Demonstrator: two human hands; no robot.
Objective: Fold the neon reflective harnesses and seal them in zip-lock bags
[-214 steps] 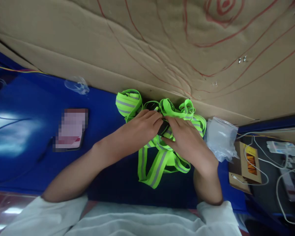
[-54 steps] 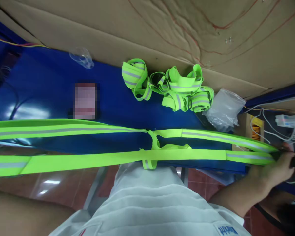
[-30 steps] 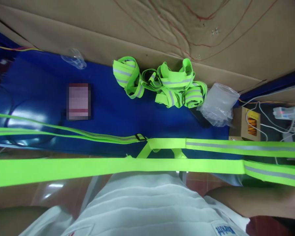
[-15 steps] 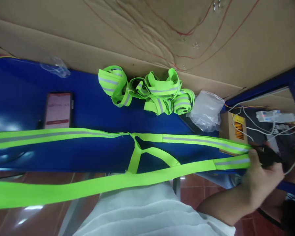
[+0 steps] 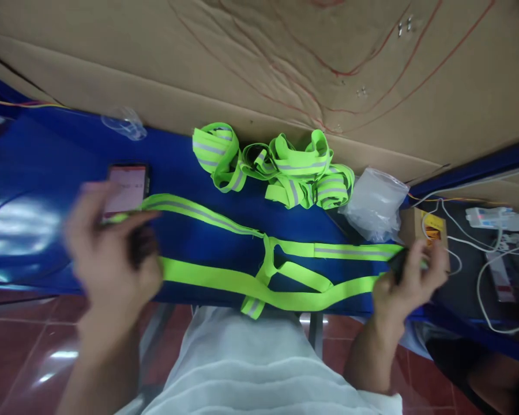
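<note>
A neon-green reflective strap harness (image 5: pixel 207 275) with grey stripes stretches between my two hands above the blue table. My left hand (image 5: pixel 115 253), smeared by motion, is closed around its left end, close to the phone. At the other end my right hand (image 5: pixel 409 282) grips the harness together with a black piece (image 5: pixel 398 264), perhaps a buckle, partly hidden by the fingers. Near the middle the bands join in a small crosspiece (image 5: pixel 267 262), and a short striped end hangs down by the table's front edge.
Several rolled green reflective straps (image 5: pixel 300 167) lie against the cardboard wall (image 5: pixel 164 104). Beside them are a clear plastic bag (image 5: pixel 374 202) and a small cardboard box (image 5: pixel 419 225). A phone (image 5: pixel 127 187) rests at left on the blue table (image 5: pixel 38 167). White cables (image 5: pixel 480 288) loop at right.
My left hand has come into view at left, holding the harness. My right hand has moved left, and the bands now sag where they were stretched straighter. The view has shifted slightly.
</note>
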